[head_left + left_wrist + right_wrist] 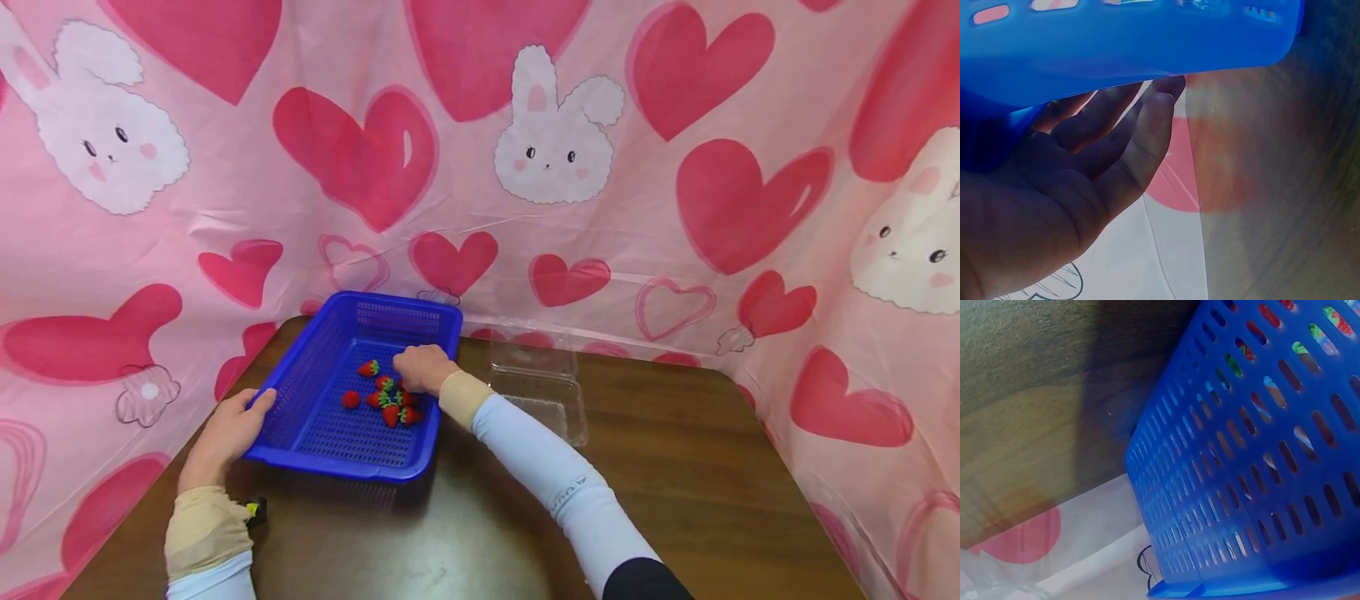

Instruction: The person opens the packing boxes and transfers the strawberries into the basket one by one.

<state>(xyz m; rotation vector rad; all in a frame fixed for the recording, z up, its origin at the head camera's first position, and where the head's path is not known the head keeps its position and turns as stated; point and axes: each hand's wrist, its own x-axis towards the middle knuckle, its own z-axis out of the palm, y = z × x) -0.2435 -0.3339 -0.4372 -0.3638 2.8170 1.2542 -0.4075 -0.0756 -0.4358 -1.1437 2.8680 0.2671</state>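
Note:
A blue plastic basket (315, 450) with slotted walls sits at the left of the table, several red strawberries (392, 415) with green tops lying on its floor. My left hand (234, 425) grips its left rim, thumb on top; the left wrist view shows this hand (1085, 169) with fingers reaching beneath the blue edge. My right hand (426, 368) reaches over the right wall, fingers bent down at the strawberries. Its fingertips are hidden, and I cannot tell whether it holds one. Through the slots of the basket wall (1210, 469), red and green patches show in the right wrist view.
A clear plastic box (573, 412) with its lid raised stands just right of the basket, partly behind my right forearm. The brown wooden table (675, 467) extends rightward. Pink cloth (480, 192) printed with hearts and rabbits hangs around the table's back and sides.

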